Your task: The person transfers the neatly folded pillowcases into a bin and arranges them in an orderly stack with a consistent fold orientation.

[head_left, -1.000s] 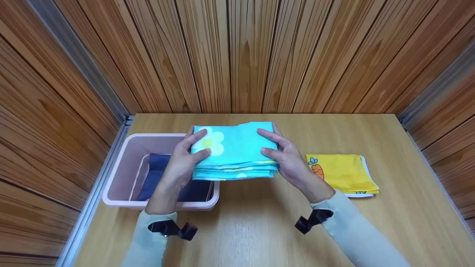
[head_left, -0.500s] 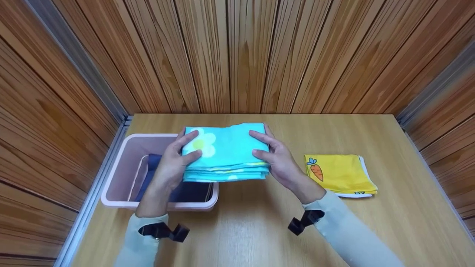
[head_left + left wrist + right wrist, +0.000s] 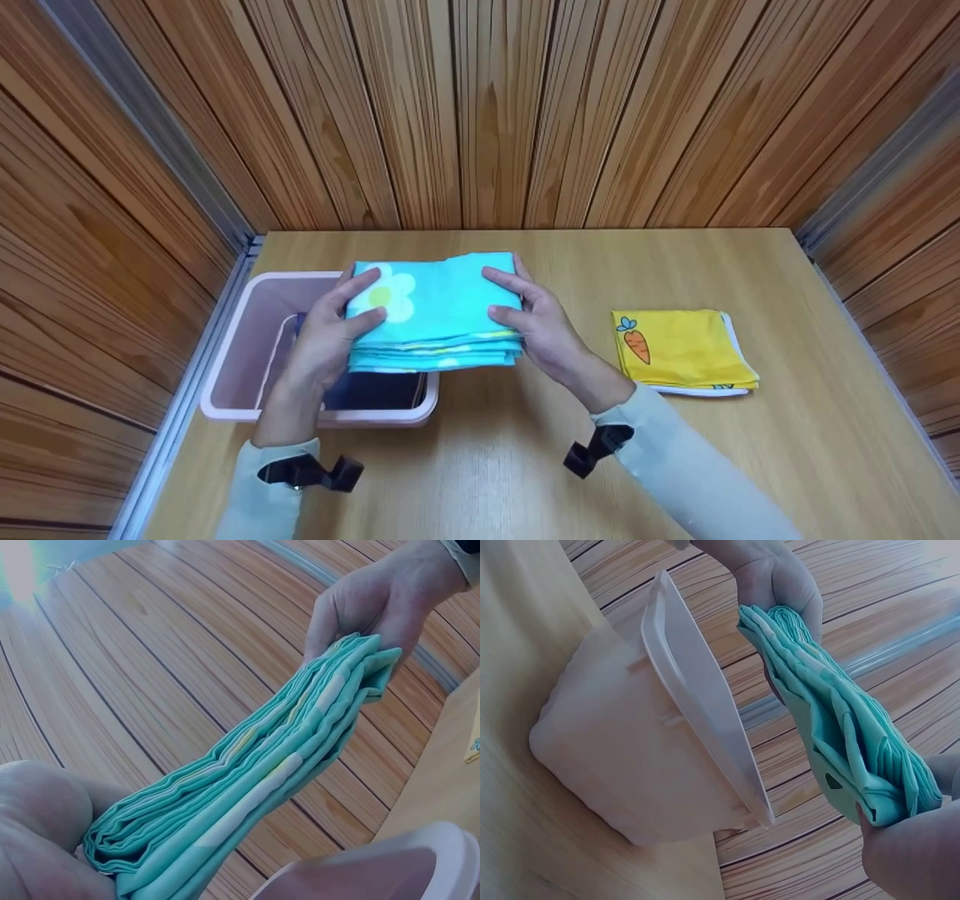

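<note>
A folded turquoise cloth [image 3: 442,300] with a white flower print is held up in the air between both hands. My left hand [image 3: 322,337] grips its left end, thumb and a finger on top. The right hand [image 3: 551,330] grips the opposite end the same way. Many stacked layers show along its edge in the left wrist view, where the turquoise cloth [image 3: 247,772] sags slightly between the hands. Below and to the left stands a pale pink bin [image 3: 225,375], partly covered by the cloth and left hand. Dark blue fabric [image 3: 375,391] lies inside it.
On the table [image 3: 495,465], to the right, lies a folded yellow cloth [image 3: 686,349] with a carrot print and white edging. Wood-panelled walls [image 3: 487,112] rise behind and at both sides. The bin's wall [image 3: 630,735] stands upright on the table in the right wrist view.
Both hands have moved left and slightly toward the body with the turquoise cloth, so it now overlaps more of the bin. The yellow cloth stays in place.
</note>
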A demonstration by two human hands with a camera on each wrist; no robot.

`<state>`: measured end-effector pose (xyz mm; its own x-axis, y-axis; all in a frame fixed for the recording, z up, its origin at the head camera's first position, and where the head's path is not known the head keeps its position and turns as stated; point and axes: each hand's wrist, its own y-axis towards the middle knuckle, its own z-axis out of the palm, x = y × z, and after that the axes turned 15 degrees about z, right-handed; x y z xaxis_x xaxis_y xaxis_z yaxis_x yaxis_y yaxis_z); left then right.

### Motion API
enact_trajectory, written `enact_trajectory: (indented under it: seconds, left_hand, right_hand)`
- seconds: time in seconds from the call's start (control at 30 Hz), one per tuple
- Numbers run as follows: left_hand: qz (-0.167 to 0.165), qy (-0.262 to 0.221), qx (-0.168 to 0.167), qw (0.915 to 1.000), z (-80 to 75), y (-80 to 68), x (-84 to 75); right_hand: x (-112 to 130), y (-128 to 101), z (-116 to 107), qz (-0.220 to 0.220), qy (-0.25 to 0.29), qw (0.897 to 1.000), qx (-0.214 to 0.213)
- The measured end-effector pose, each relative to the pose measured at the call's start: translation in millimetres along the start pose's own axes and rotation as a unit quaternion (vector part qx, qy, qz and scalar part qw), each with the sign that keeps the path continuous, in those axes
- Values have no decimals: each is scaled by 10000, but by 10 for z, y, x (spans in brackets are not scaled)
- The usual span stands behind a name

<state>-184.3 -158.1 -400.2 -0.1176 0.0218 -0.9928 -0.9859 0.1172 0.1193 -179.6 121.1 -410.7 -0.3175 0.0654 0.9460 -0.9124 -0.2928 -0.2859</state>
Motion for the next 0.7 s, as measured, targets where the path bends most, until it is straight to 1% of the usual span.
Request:
enact_trajectory:
  seconds: [0.2, 0.43, 0.57, 0.7]
  left_hand:
    - [-146, 60, 36, 9999, -99, -38, 1]
    - [-374, 230, -19, 9990, -173, -64, -27]
    - [-376, 278, 24, 9989, -219, -69, -36]
    - [-347, 223, 80, 9991, -274, -88, -27]
  right_hand:
    - [-33, 8, 89, 6, 154, 9999, 43]
    - [-64, 33, 173, 87, 104, 9999, -20]
    - [-85, 50, 211, 61, 104, 9999, -19]
    - [-96, 57, 247, 61, 45, 10000, 15]
